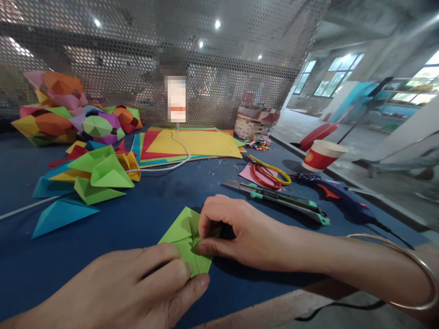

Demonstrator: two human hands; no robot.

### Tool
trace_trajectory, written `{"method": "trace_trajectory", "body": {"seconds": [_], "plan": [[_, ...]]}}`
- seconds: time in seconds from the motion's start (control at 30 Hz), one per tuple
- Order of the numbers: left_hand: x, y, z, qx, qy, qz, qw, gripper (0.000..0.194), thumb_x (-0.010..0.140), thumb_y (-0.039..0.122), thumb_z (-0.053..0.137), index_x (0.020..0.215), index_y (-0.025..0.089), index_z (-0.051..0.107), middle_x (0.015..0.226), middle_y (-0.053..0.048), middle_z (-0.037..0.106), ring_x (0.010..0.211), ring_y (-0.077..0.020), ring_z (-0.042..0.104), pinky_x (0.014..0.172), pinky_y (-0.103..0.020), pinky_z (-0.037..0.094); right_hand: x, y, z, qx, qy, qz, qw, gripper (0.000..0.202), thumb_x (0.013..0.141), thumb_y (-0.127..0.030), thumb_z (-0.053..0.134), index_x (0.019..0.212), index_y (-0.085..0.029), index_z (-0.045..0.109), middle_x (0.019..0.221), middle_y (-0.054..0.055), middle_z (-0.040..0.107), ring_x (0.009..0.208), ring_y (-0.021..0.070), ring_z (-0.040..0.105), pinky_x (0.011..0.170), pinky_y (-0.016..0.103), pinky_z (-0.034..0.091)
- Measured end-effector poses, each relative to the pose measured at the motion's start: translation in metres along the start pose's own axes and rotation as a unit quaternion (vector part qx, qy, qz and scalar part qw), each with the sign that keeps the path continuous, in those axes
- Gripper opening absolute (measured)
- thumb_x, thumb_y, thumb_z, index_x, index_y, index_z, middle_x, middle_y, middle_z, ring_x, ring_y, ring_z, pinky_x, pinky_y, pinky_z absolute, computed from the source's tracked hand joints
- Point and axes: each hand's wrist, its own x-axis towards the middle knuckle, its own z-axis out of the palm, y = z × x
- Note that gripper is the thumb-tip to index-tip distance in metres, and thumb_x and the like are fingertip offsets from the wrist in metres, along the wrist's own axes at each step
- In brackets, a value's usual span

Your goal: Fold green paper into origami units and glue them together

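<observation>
A light green square of folding paper (187, 232) lies on the blue tabletop, with creases running across its middle. My left hand (144, 285) holds it down at the near left, its fingers bent over the edge and the thumb along the front corner. From the right, my right hand (228, 230) pinches a fold near the paper's centre between thumb and fingers. These fingers hide the right part of the sheet. To the left are folded green paper pieces (103, 173) and a folded blue paper piece (63, 217).
Behind lie stacked coloured sheets (192, 144) and a white cable (161, 169). At right are red-and-yellow-handled scissors (269, 176), a utility knife (284, 198), a glue gun (339, 196) and a paper cup (322, 155). Paper balls (99, 125) and a woven basket (255, 121) stand by the mesh panel.
</observation>
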Motion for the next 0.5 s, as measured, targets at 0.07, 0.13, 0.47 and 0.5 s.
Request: {"method": "trace_trajectory", "body": {"seconds": [0.07, 0.13, 0.47, 0.5], "plan": [[0.002, -0.001, -0.001, -0.003, -0.010, -0.003, 1.000, 0.038, 0.107, 0.014, 0.036, 0.118, 0.028, 0.069, 0.089, 0.003, 0.075, 0.084, -0.0167, 0.068, 0.061, -0.027, 0.049, 0.000, 0.000, 0.000, -0.001, 0.000, 0.002, 1.000, 0.020, 0.093, -0.023, 0.079, 0.085, -0.017, 0.062, 0.087, -0.001, 0.061, 0.078, 0.0118, 0.053, 0.073, 0.024, 0.043], [0.003, -0.001, -0.002, 0.003, -0.027, -0.003, 1.000, 0.039, 0.108, 0.015, 0.034, 0.117, 0.029, 0.070, 0.090, 0.003, 0.076, 0.084, -0.0162, 0.069, 0.063, -0.028, 0.049, 0.000, 0.000, -0.002, 0.000, -0.002, 0.015, 1.000, 0.020, 0.091, -0.024, 0.081, 0.089, -0.017, 0.063, 0.090, -0.001, 0.061, 0.080, 0.0121, 0.054, 0.074, 0.024, 0.043], [-0.003, 0.003, 0.001, 0.025, -0.009, -0.010, 1.000, 0.028, 0.102, 0.021, 0.048, 0.119, 0.030, 0.069, 0.089, 0.004, 0.076, 0.083, -0.0177, 0.073, 0.069, -0.030, 0.052, 0.000, -0.008, -0.011, -0.002, -0.045, 0.101, 0.994, 0.044, 0.078, -0.036, 0.090, 0.108, -0.019, 0.062, 0.107, 0.002, 0.064, 0.095, 0.0185, 0.059, 0.081, 0.030, 0.047], [-0.006, 0.003, 0.002, 0.024, -0.009, -0.009, 1.000, 0.029, 0.101, 0.021, 0.050, 0.121, 0.030, 0.069, 0.089, 0.003, 0.076, 0.083, -0.0180, 0.073, 0.069, -0.029, 0.053, -0.001, -0.008, -0.013, -0.001, -0.046, 0.110, 0.993, 0.045, 0.078, -0.035, 0.090, 0.109, -0.020, 0.062, 0.108, 0.003, 0.065, 0.096, 0.0189, 0.060, 0.082, 0.030, 0.048]]}}
